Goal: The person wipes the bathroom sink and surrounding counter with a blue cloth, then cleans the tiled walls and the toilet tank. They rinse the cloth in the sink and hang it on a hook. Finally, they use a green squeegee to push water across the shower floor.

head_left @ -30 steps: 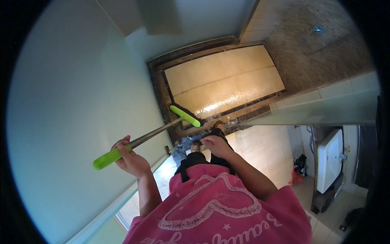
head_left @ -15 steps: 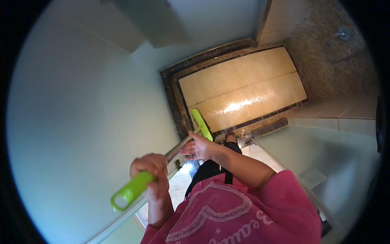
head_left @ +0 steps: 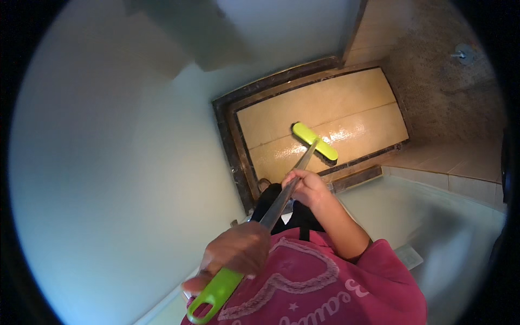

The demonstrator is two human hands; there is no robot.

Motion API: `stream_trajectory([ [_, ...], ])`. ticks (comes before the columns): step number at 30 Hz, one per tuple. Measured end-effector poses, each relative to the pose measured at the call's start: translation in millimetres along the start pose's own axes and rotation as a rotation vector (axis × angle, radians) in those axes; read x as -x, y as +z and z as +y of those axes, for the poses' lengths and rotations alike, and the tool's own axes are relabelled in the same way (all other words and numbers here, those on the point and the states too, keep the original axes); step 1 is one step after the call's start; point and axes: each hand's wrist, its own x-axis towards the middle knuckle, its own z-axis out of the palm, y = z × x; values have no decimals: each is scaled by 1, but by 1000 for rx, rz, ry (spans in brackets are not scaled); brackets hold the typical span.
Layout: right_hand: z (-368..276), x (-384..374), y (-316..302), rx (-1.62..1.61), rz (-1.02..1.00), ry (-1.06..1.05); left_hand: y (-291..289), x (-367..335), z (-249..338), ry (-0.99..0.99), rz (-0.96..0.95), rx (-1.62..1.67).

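A long-handled floor brush (head_left: 326,150) has a lime-green head with dark bristles, a metal pole and a green end grip with a hanging hole. Its head lies on the tan shower floor (head_left: 346,92). My left hand (head_left: 238,250), slightly blurred, is wrapped round the pole just above the green grip, close to my pink top. Farther down, my right hand (head_left: 307,187) closes its fingers round the pole. From there the pole slopes away from me to the brush head.
Dark stone edging (head_left: 230,141) frames the floor. Frosted glass panels (head_left: 119,162) rise on the left and far side, another glass panel (head_left: 374,200) on the right. A round metal wall fitting (head_left: 463,54) is at the far right. My shoe (head_left: 264,184) stands by the near edge.
The brush head has moved right and farther out onto the tan floor. My right hand, open beside the pole before, now grips it. My left hand has come nearer my body. One foot has stepped forward.
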Motion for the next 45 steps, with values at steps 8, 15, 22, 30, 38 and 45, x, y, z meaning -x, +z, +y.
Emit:
stream_trajectory([
  [8,-164,-65,16,-362,54,-506,-83,-61,-82,-556,155,449],
  [15,-200,-246,-2,-116,184,-686,-240,-130,-188,-1286,67,419],
  [22,-169,-319,62,-142,260,-661,-355,-164,-188,-1534,-191,-313],
  [30,-201,-390,69,-153,488,-739,-395,-171,-237,-1463,-405,-963],
  [38,-265,-367,66,59,707,-716,-342,-229,-284,-1350,-385,-1058],
  [45,-516,-306,59,-105,675,-699,-284,-375,-444,-1251,-423,-1097],
])
